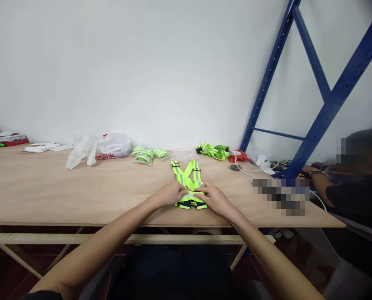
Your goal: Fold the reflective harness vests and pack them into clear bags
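Observation:
A neon-yellow reflective harness vest with grey stripes lies on the table right in front of me. Its two shoulder straps cross in an X and carry black adjusters near the far end. Black buckles show on the folded waist band at the near end. My left hand is closed on the left side of the band, fingers curled. On the right side, my right hand has its thumb and fingers pinched at the band. The fingertips partly cover the fabric.
Behind the vest lie a clear plastic bag, packed vests and a loose heap of vests. A white plastic bag is farther left. A blue metal rack, white cables and another person's arm are at right.

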### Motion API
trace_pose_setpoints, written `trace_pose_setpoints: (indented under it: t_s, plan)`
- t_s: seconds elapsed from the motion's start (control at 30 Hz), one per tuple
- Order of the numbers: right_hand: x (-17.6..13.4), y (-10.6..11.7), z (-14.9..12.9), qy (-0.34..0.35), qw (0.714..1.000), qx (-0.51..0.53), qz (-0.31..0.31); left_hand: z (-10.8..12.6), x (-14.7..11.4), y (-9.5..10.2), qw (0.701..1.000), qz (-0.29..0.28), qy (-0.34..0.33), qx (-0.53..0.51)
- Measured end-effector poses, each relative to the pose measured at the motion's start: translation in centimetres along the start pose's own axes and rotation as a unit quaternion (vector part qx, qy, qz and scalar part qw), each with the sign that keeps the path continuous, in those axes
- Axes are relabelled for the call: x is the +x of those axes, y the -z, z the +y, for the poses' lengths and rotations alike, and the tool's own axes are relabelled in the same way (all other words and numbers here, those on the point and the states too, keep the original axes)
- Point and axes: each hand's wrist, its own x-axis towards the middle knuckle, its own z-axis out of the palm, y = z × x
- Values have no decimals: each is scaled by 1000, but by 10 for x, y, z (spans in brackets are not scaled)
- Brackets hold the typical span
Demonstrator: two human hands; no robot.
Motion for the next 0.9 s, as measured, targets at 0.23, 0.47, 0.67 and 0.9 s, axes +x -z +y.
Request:
trace_pose_setpoints:
  t_s: [0.23,0.47,0.67,0.9]
  plan:
    - [-17,-12,-13,34,980,-192,48,15,-11,-17,973,138,4,186]
    - [-36,-11,-16,51,990,-130,18,28,-34,-34,952,154,-56,258]
    - [-61,-12,-27,62,991,-121,-4,29,-67,-55,944,229,-87,221]
    - [-84,-22,-28,154,965,-207,40,28,-96,-64,955,228,-87,167]
